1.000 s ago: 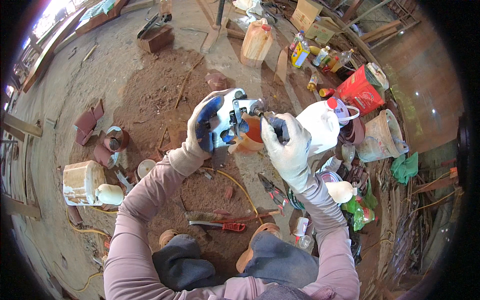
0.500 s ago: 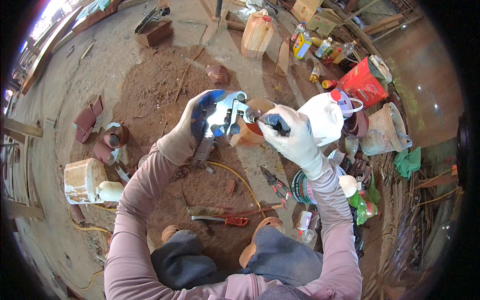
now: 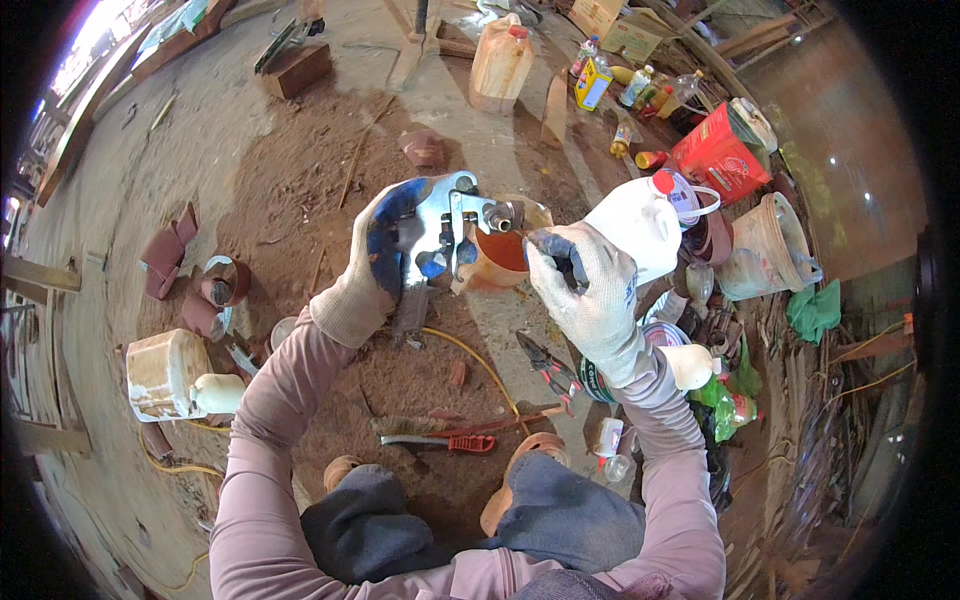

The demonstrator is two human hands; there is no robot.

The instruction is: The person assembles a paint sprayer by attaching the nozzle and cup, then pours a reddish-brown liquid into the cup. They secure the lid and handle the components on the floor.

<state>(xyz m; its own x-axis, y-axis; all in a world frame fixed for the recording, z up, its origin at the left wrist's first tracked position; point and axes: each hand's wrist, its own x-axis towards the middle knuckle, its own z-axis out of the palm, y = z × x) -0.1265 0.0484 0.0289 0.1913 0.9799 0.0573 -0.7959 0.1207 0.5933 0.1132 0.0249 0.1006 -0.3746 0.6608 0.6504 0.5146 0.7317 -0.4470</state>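
My left hand (image 3: 368, 262), in a white work glove with blue-grey stained fingers, grips a silvery metal bracket-like part (image 3: 441, 222) above the ground. A short round metal fitting (image 3: 502, 215) sticks out from the part's right side. My right hand (image 3: 590, 285), gloved the same way, is a little right of the fitting and apart from it. Its thumb and forefinger are curled together in a pinch; whatever they may hold is too small to make out. Behind and below the metal part stands a cut-open container (image 3: 492, 265) with a reddish-brown inside.
Pliers (image 3: 548, 362) and a red-handled wire brush (image 3: 455, 441) lie nearby on the dirt. A white jug (image 3: 637, 230), a red tin (image 3: 722, 155) and a grimy bucket (image 3: 765, 250) stand at right. A stained jerrycan (image 3: 168, 375) is at left, another jerrycan (image 3: 500, 65) at the back.
My right hand has drawn back slightly down and right from the fitting, which now shows uncovered. My left hand still holds the metal part and has shifted slightly left.
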